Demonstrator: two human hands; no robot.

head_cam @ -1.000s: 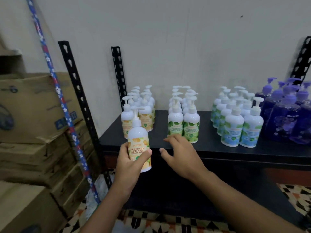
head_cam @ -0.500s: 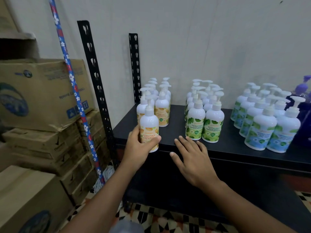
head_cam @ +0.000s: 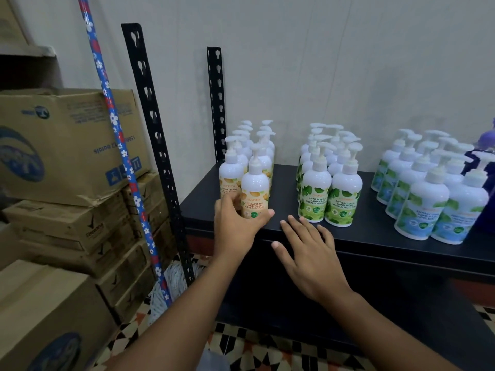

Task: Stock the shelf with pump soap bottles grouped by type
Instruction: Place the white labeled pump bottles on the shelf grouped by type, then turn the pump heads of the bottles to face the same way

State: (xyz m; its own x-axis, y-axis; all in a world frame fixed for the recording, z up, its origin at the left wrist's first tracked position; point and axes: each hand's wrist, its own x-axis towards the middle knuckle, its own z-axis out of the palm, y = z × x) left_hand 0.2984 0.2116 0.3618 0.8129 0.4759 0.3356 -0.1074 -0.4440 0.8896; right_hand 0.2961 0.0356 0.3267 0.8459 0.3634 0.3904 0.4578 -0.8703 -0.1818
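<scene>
My left hand (head_cam: 237,226) grips a white pump bottle with an orange label (head_cam: 255,190), standing upright on the black shelf (head_cam: 375,234) at the front of the orange-label group (head_cam: 257,145). My right hand (head_cam: 313,253) lies flat with fingers spread on the shelf's front edge, holding nothing. To the right stand a green-label group (head_cam: 329,183), a blue-green-label group (head_cam: 428,194), and purple bottles (head_cam: 487,145) at the frame's right edge.
Black slotted shelf uprights (head_cam: 158,145) rise at the shelf's left. A blue floral-patterned pole (head_cam: 120,145) leans in front of stacked cardboard boxes (head_cam: 61,145) on the left. A white mop head (head_cam: 174,285) and patterned floor tiles (head_cam: 267,349) lie below.
My left hand carried the orange-label bottle forward from in front of the shelf and set it on the shelf in front of its group. My right hand settled flat on the shelf edge.
</scene>
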